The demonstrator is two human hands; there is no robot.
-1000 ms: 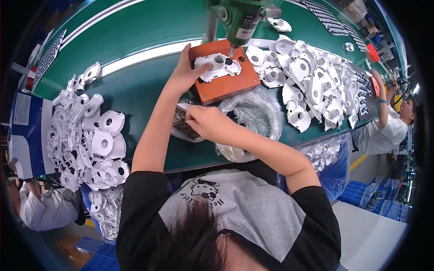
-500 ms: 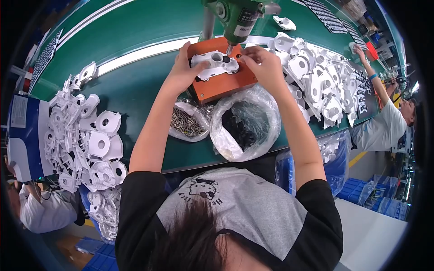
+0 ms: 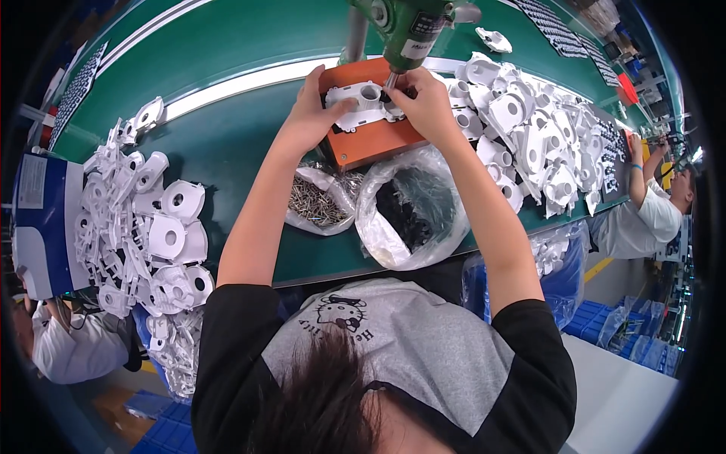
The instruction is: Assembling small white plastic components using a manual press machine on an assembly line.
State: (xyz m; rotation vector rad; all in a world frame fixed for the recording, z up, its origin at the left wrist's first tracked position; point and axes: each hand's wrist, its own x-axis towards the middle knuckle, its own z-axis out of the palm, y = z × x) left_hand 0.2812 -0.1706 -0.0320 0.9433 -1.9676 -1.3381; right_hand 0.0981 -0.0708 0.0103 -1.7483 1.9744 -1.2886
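Observation:
A white plastic housing (image 3: 352, 121) with a round collar lies on an orange block (image 3: 378, 144) below a green machine head (image 3: 412, 34). My left hand (image 3: 311, 117) grips the left side, its thumb pressed on the housing and its fingers along the block's edge. At the housing's right end, my right hand (image 3: 427, 106) has its fingertips drawn together just under the machine's metal tip (image 3: 392, 79). What they pinch is hidden; something dark shows beside them. In front of the block sit a bag of screws (image 3: 318, 203) and a clear bag (image 3: 412, 208) of small black parts.
Heaped white plastic parts lie at the right (image 3: 529, 129) and at the left (image 3: 144, 234). A blue and white machine (image 3: 45, 227) stands at the far left. A co-worker (image 3: 643, 219) is at the right, and another person (image 3: 79, 348) is at the lower left.
My right hand has moved left from the block's right side to the housing's end beneath the tip. My left hand keeps its grip. The co-worker at the right has lowered an arm.

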